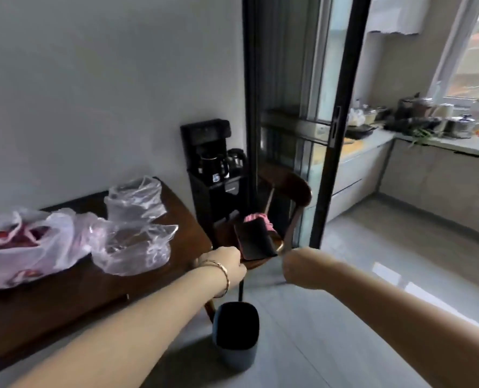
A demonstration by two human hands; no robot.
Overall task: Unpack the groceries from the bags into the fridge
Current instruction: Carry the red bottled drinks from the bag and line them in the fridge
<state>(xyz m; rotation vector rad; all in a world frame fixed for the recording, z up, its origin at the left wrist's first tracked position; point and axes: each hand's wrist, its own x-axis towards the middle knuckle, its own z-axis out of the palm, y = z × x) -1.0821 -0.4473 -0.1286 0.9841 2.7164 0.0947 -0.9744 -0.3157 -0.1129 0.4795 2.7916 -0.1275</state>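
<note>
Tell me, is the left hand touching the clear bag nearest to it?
Apart. The head view shows bare table between the left hand and the nearest clear bag.

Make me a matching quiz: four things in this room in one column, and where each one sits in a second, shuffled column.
Things:
1. white bag with red contents
2. grey bin
3. dark flat case
4. black drinks machine

Places:
A. on the seat of the chair
B. on the floor by the corner of the table
C. on the table, at its left
D. against the wall beside the sliding door

Pairs: 1-C, 2-B, 3-A, 4-D.
</note>
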